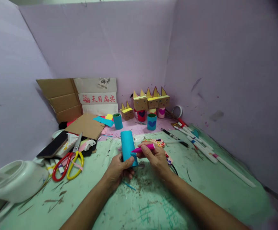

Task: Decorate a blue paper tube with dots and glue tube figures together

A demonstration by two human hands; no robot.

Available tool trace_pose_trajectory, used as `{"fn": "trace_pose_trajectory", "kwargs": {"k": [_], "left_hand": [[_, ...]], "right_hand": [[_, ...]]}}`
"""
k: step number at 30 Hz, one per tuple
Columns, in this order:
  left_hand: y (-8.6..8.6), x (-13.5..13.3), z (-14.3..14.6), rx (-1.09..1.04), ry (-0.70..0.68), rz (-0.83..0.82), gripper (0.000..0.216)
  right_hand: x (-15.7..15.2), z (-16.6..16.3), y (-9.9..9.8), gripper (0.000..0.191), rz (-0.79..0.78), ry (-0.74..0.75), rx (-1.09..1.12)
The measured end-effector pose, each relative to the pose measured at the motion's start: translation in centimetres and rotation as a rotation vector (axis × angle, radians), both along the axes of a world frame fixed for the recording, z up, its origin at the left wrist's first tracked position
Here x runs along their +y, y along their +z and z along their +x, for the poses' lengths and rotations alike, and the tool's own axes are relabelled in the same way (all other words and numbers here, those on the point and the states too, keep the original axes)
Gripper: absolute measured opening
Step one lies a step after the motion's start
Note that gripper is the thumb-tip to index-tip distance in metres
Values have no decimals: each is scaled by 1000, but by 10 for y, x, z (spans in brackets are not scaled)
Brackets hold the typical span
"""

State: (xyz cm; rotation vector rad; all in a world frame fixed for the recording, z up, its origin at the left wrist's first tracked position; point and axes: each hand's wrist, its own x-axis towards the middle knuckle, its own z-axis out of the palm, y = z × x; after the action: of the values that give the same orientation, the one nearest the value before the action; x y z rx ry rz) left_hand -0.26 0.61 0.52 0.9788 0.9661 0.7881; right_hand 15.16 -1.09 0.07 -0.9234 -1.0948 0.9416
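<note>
A blue paper tube (127,142) stands tilted in my left hand (121,167), whose fingers and thumb grip its lower end. Between the thumb and fingers of my right hand (154,158) is a magenta marker (144,148). Its tip points left and meets, or nearly meets, the tube's right side; I cannot tell which. Beyond the tube stand a short blue cup-like roll (117,121) and another blue roll (151,126) with a dark blue heart.
Cardboard cat heads (140,103) on coloured rolls line the back wall. Red-and-yellow scissors (72,159), cardboard (85,126) and a white teapot-like vessel (26,182) lie to the left. Several white markers (202,148) and a black pen (174,137) lie right; a tape roll (177,111) leans behind.
</note>
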Motion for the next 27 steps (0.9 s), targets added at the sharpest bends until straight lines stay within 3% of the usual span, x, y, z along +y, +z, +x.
{"fn": "trace_pose_trajectory", "kwargs": {"k": [5,12,27], "left_hand": [[-3,2,-1,-20,-4,-13,68],[-4,2,-2,-19,0,-6,63],[-4,3,-4,5,-63,8,66]], "right_hand": [[-1,1,2,41,37,-19,-21],[-2,5,7,28,142,-237,-149],[-1,5,1,29,126,-168,-182]]}}
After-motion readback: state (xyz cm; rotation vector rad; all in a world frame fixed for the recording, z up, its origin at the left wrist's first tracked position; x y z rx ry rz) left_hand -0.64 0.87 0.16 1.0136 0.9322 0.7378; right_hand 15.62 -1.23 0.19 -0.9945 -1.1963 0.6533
